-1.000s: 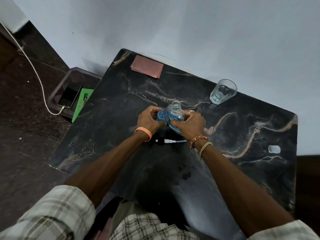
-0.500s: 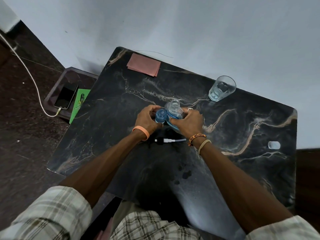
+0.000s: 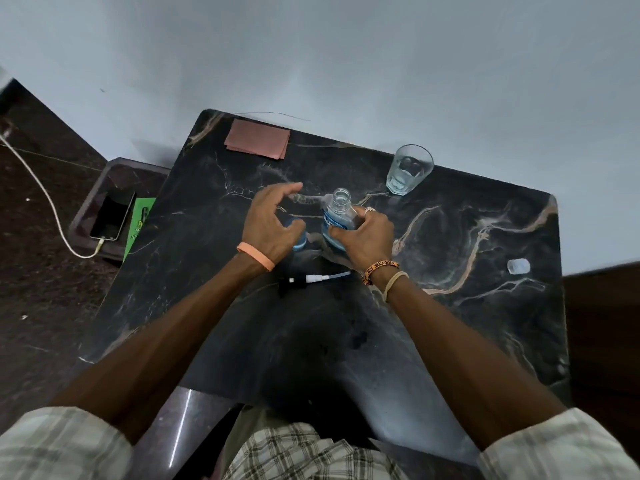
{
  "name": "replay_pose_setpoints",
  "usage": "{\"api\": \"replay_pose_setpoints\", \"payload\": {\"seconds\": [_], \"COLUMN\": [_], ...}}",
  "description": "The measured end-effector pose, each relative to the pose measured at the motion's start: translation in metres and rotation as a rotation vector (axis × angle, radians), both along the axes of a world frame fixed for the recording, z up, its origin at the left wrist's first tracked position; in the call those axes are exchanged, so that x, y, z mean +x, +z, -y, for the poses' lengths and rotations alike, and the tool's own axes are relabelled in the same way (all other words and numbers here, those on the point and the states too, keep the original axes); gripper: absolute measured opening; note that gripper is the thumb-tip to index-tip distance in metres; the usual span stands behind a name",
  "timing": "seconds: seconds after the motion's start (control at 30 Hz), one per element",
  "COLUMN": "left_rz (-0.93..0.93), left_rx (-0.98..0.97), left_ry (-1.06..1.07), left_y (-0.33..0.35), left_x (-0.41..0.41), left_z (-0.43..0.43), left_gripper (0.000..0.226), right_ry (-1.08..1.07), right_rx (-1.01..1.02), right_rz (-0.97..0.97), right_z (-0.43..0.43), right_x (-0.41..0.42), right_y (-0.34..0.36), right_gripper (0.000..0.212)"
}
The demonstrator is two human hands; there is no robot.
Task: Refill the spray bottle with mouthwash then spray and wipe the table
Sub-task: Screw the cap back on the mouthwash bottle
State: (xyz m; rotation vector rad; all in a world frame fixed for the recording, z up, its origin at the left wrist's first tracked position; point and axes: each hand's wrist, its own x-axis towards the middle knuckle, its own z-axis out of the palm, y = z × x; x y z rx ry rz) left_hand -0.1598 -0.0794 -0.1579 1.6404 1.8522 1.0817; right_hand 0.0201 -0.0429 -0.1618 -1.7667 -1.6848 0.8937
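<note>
The mouthwash bottle (image 3: 337, 216), clear with blue liquid and an open neck, stands upright mid-table, and my right hand (image 3: 367, 233) grips its lower body. Just left of it stands the small blue spray bottle (image 3: 299, 235), mostly hidden under my left hand (image 3: 272, 223). That hand hovers over it with fingers spread and holds nothing. The spray head (image 3: 304, 280), black with a white stem and clear tube, lies flat on the black marble table (image 3: 450, 323) near my wrists. A folded pink cloth (image 3: 258, 139) rests at the far left corner.
A drinking glass (image 3: 409, 169) stands at the far edge by the wall. A small clear cap (image 3: 518, 266) lies near the right edge. Left of the table, a low tray holds a phone (image 3: 112, 214) on a white cable and a green packet (image 3: 140, 220).
My left hand has let go of the small spray bottle and opened above it. The two bottles, pressed together before, now stand apart. The right hand keeps hold of the mouthwash bottle.
</note>
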Motion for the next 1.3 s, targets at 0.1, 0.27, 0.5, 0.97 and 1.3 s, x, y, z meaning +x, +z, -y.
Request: {"api": "replay_pose_setpoints", "payload": {"seconds": [0.1,0.27,0.5,0.97,1.3], "left_rz": [-0.007,0.162,0.285,0.231,0.212], "left_rx": [0.035,0.015,-0.099,-0.259,-0.303], "left_ry": [-0.065,-0.202,-0.368,-0.527,-0.517], "left_y": [0.019,0.033,0.030,-0.014,-0.027], "left_x": [0.026,0.091,0.197,0.262,0.258], "left_z": [-0.012,-0.026,-0.022,0.019,0.023], "left_gripper": [0.050,0.046,0.049,0.062,0.064], "right_ry": [-0.024,-0.157,-0.405,-0.502,-0.351], "right_rx": [0.008,0.067,0.042,-0.042,0.017], "right_rz": [-0.015,0.012,0.075,0.038,-0.061], "right_z": [-0.001,0.001,0.032,0.093,0.108], "right_x": [0.014,0.061,0.152,0.213,0.253], "right_y": [0.009,0.022,0.019,-0.020,-0.024], "right_gripper": [0.033,0.034,0.026,0.034,0.082]}}
